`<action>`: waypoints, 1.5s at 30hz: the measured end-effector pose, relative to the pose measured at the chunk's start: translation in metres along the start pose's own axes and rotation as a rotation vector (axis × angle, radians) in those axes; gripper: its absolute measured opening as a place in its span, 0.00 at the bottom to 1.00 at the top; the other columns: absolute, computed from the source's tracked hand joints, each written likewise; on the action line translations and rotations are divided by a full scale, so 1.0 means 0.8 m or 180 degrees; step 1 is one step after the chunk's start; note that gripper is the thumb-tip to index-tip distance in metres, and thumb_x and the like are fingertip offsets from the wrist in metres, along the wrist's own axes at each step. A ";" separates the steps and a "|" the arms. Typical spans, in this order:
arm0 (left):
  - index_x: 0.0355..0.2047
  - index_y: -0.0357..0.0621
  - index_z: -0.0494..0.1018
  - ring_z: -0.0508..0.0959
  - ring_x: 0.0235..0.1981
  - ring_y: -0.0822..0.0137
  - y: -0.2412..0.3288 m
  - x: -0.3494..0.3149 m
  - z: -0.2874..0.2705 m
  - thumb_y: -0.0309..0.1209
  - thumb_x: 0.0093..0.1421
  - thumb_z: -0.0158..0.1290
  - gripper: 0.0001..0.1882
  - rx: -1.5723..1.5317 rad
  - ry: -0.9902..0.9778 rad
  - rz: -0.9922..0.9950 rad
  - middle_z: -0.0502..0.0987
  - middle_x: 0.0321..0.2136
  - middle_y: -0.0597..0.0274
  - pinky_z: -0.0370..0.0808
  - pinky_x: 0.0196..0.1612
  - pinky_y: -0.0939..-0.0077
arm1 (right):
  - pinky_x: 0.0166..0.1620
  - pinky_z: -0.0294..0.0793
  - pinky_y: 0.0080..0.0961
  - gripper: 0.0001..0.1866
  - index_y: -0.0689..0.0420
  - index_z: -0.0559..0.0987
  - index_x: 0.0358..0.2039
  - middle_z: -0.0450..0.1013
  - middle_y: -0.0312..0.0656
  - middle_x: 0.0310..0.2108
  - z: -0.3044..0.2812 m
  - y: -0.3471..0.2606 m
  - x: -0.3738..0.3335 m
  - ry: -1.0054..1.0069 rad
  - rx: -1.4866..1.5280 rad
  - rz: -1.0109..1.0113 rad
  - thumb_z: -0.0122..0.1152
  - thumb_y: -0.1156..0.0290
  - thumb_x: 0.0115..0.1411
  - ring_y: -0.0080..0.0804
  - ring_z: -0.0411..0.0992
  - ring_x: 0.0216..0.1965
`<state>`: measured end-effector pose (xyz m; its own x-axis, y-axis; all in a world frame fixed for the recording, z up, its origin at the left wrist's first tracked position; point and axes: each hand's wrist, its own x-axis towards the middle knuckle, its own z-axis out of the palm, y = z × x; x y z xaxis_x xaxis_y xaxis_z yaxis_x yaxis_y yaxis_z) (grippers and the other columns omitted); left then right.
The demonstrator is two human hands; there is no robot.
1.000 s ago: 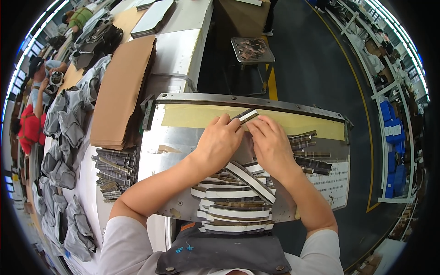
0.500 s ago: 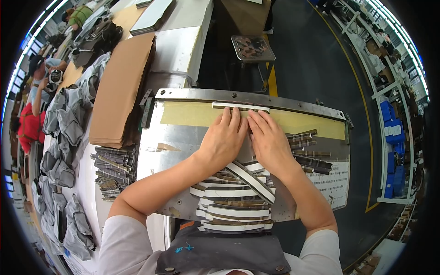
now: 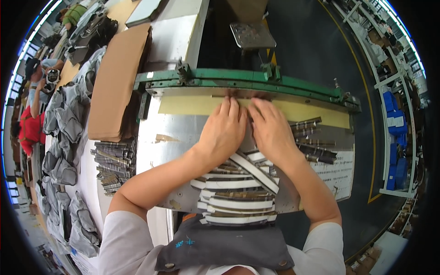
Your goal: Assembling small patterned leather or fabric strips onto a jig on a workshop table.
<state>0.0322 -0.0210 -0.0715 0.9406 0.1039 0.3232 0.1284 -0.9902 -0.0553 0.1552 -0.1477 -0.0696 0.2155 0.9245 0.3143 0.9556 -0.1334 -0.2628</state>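
My left hand (image 3: 223, 128) and my right hand (image 3: 272, 130) lie side by side on the metal plate (image 3: 178, 133), fingers stretched forward. Their fingertips touch the near edge of a narrow strip (image 3: 217, 96), most of it hidden at the machine's far edge. Over that edge lies a green metal folding bar (image 3: 224, 84) of the bench machine. Below my wrists, white-and-plaid strips (image 3: 233, 184) are heaped toward my apron, one lying slantwise on top. Dark plaid strips (image 3: 316, 152) rest beside my right forearm. Yellow tape (image 3: 183, 105) runs along the plate under my fingers.
Left of the machine stand a stack of brown cardboard sheets (image 3: 117, 87) and a pile of plaid strips (image 3: 114, 158). Grey fabric pieces (image 3: 57, 121) line the table beyond, where a person in red (image 3: 28, 133) works. A stool (image 3: 253, 35) stands ahead; blue bins (image 3: 395, 121) sit on right-hand shelving.
The green bar has come into view over the plate's far edge. It now covers most of the strip, whose white face showed before. My hands stay in nearly the same place.
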 end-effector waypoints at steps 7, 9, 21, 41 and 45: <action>0.43 0.36 0.71 0.73 0.42 0.53 0.001 -0.001 -0.060 0.36 0.45 0.68 0.28 -0.2203 -0.0851 0.1052 0.72 0.37 0.55 0.72 0.47 0.63 | 0.65 0.60 0.40 0.29 0.64 0.70 0.57 0.64 0.47 0.62 -0.002 0.012 0.005 -0.0007 0.0079 -0.0465 0.58 0.80 0.52 0.43 0.62 0.63; 0.44 0.37 0.71 0.73 0.42 0.54 0.007 -0.002 -0.070 0.36 0.45 0.68 0.28 -0.2063 -0.0855 0.1050 0.72 0.37 0.56 0.72 0.48 0.63 | 0.63 0.62 0.39 0.28 0.63 0.72 0.55 0.67 0.46 0.58 -0.011 0.013 0.005 0.0035 0.0104 -0.0424 0.57 0.81 0.51 0.43 0.64 0.60; 0.34 0.39 0.78 0.75 0.37 0.60 0.004 -0.006 -0.066 0.29 0.47 0.65 0.13 -0.2712 -0.0637 0.0909 0.74 0.29 0.59 0.74 0.42 0.67 | 0.35 0.73 0.36 0.06 0.59 0.78 0.28 0.75 0.43 0.26 -0.018 0.022 0.003 0.0135 0.0970 -0.0015 0.55 0.83 0.52 0.46 0.74 0.30; 0.47 0.32 0.72 0.69 0.55 0.48 -0.013 0.001 0.007 0.31 0.58 0.55 0.19 -0.0235 0.0187 -0.0002 0.71 0.47 0.48 0.69 0.58 0.58 | 0.60 0.65 0.40 0.19 0.66 0.75 0.50 0.70 0.47 0.56 -0.003 0.009 0.002 0.0235 0.0039 -0.0120 0.57 0.78 0.57 0.45 0.66 0.58; 0.44 0.32 0.74 0.71 0.54 0.47 -0.015 0.002 0.003 0.30 0.58 0.55 0.16 -0.0222 0.0042 0.0130 0.73 0.46 0.49 0.70 0.57 0.57 | 0.56 0.68 0.40 0.18 0.65 0.75 0.49 0.69 0.47 0.53 -0.003 0.012 0.006 0.0335 0.0144 0.0006 0.57 0.78 0.57 0.46 0.65 0.55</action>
<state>0.0332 -0.0085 -0.0724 0.9404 0.0626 0.3344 0.0675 -0.9977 -0.0029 0.1657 -0.1456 -0.0685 0.2396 0.8814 0.4071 0.9456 -0.1168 -0.3035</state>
